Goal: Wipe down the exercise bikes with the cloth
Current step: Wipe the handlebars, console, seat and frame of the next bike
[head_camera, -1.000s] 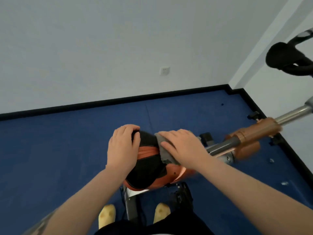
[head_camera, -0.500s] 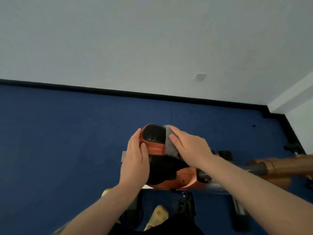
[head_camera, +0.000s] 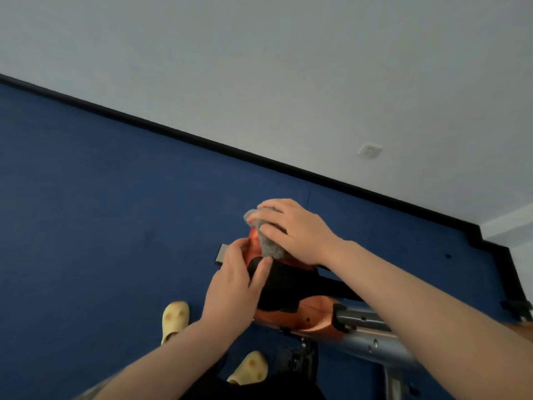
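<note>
Right hand presses fuzzy grey cloth onto the smooth orange-black saddle; left hand grips it

Right hand presses a grey cloth onto the orange-black bike seat — left hand holds its side.
</note>
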`<state>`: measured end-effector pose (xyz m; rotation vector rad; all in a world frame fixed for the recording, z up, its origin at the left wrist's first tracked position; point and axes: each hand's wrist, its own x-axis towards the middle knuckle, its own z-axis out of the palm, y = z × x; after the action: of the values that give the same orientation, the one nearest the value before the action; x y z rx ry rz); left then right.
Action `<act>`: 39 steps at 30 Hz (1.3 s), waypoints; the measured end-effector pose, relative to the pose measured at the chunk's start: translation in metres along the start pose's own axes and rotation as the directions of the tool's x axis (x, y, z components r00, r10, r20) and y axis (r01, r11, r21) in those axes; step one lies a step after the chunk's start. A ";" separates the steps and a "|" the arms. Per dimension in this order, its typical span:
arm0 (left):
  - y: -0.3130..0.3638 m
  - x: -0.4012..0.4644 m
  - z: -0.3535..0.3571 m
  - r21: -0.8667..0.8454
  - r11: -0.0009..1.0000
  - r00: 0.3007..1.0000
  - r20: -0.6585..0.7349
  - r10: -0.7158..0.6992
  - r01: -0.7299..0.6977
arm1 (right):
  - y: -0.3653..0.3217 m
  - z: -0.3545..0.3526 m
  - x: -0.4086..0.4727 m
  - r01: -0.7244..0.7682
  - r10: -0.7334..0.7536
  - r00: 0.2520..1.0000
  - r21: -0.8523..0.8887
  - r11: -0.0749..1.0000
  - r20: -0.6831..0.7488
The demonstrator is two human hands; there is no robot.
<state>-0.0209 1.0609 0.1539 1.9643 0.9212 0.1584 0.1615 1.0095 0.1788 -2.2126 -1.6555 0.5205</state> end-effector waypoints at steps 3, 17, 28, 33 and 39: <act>-0.004 -0.003 -0.008 0.106 0.994 0.997 0.076 -0.005 -0.003 | 0.008 -0.013 0.004 0.118 -0.130 0.989 0.158 0.980 0.071; -0.004 -0.008 -0.001 0.179 0.974 0.989 -0.029 0.143 -0.136 | -0.010 -0.007 0.018 0.088 -0.082 0.993 -0.071 0.994 0.083; -0.010 -0.009 0.001 0.085 0.953 0.948 -0.106 0.300 -0.292 | -0.017 0.008 -0.005 0.204 -0.212 0.977 -0.211 0.956 -0.018; -0.009 -0.004 0.001 0.111 0.954 0.953 -0.091 0.288 -0.278 | 0.007 -0.014 -0.008 0.024 -0.024 1.000 0.074 0.997 0.006; -0.011 -0.005 0.002 0.093 0.961 0.960 -0.078 0.269 -0.262 | 0.005 0.011 -0.057 -0.063 0.065 0.988 0.018 0.998 -0.139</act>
<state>-0.0298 1.0594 0.1455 2.1673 0.7259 0.3716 0.1463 0.9541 0.1723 -2.2437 -1.5104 0.3821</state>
